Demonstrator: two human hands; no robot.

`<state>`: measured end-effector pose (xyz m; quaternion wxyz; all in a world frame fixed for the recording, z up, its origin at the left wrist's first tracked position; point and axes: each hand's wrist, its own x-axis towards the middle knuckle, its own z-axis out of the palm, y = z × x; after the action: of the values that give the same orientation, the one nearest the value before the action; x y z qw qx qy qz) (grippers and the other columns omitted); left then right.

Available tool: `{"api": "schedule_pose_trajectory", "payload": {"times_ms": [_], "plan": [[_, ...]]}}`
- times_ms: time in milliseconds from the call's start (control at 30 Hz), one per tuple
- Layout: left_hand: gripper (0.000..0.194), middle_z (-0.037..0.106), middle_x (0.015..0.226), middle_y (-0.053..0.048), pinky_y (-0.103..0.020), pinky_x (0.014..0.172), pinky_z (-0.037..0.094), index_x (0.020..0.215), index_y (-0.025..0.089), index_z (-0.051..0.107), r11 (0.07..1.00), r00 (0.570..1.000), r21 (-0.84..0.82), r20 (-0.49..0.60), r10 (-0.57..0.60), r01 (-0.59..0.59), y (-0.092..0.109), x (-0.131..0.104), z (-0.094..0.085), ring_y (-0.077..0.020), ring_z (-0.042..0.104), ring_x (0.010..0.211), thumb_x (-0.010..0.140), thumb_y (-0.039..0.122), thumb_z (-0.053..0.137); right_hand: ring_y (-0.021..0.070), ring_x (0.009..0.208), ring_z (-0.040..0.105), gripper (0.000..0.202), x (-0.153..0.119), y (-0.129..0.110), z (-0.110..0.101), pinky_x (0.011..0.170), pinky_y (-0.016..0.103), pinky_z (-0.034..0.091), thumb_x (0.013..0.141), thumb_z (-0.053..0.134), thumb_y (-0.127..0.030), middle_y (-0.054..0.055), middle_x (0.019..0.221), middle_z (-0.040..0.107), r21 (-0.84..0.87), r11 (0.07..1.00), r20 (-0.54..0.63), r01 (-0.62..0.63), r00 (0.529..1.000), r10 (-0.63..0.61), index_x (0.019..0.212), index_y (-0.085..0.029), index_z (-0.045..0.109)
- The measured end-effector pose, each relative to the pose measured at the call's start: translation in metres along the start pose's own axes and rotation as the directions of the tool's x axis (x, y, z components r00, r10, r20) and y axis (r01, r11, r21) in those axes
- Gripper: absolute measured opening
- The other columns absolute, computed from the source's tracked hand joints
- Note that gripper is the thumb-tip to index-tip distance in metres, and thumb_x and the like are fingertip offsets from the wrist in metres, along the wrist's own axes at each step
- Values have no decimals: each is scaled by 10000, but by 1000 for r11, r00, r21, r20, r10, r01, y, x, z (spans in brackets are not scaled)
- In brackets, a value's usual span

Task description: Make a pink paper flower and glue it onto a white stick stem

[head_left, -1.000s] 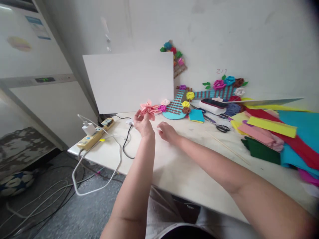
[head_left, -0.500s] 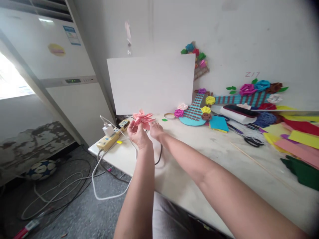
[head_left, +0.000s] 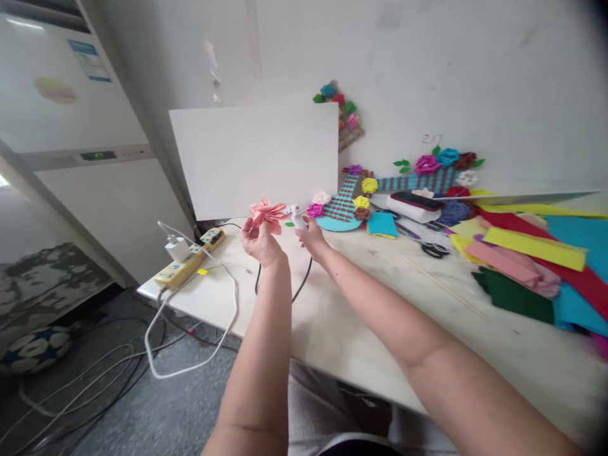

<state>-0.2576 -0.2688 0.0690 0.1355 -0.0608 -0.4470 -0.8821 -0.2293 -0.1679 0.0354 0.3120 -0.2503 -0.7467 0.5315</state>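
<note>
A pink paper flower (head_left: pixel 267 214) is pinched in the fingers of my left hand (head_left: pixel 262 244), above the table's far left part. My right hand (head_left: pixel 313 239) grips a white glue gun (head_left: pixel 295 216), its nozzle pointing left at the flower's right side. A black cord (head_left: pixel 304 282) hangs below the glue gun. Behind both hands a blank white board (head_left: pixel 256 158) leans on the wall. A small green paper leaf (head_left: pixel 289 224) lies near the glue gun.
A power strip (head_left: pixel 190 258) with a white charger (head_left: pixel 177 249) and cables sits at the table's left edge. To the right are decorated blue shapes (head_left: pixel 339 212), scissors (head_left: pixel 434 250), a thin stick (head_left: pixel 441 285) and colored paper (head_left: pixel 536 247).
The view has turned right. The glue gun now shows clearly in my right hand, beside the flower. My left hand still holds the flower.
</note>
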Motion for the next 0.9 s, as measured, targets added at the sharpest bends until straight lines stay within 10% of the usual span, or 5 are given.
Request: {"api": "schedule_pose_trajectory", "payload": {"times_ms": [167,500,900], "plan": [[312,607,891,-43,-257,850,482,979,149,518,990,995,-99,13,-101,102,-12,-47,43,-142,640,893,680,83,577,91,472,421,182,-10,4,-73,396,190,340,705,637,-310,-56,549,451,201,980,-174,0,984,36,817,-197,548],[317,613,799,-9,-230,720,469,949,167,545,988,934,5,326,-148,154,-60,-116,88,-109,602,737,648,210,634,76,519,471,365,-35,44,-227,431,180,378,553,700,-381,-63,599,535,276,954,-356,113,934,-7,826,-186,556],[352,633,732,-9,-245,662,470,897,150,586,940,771,213,538,-340,266,-86,-139,66,-120,601,647,561,215,667,59,334,402,333,-73,62,-253,339,220,318,566,730,-412,-46,524,558,411,907,-219,89,976,3,646,-185,500]]}}
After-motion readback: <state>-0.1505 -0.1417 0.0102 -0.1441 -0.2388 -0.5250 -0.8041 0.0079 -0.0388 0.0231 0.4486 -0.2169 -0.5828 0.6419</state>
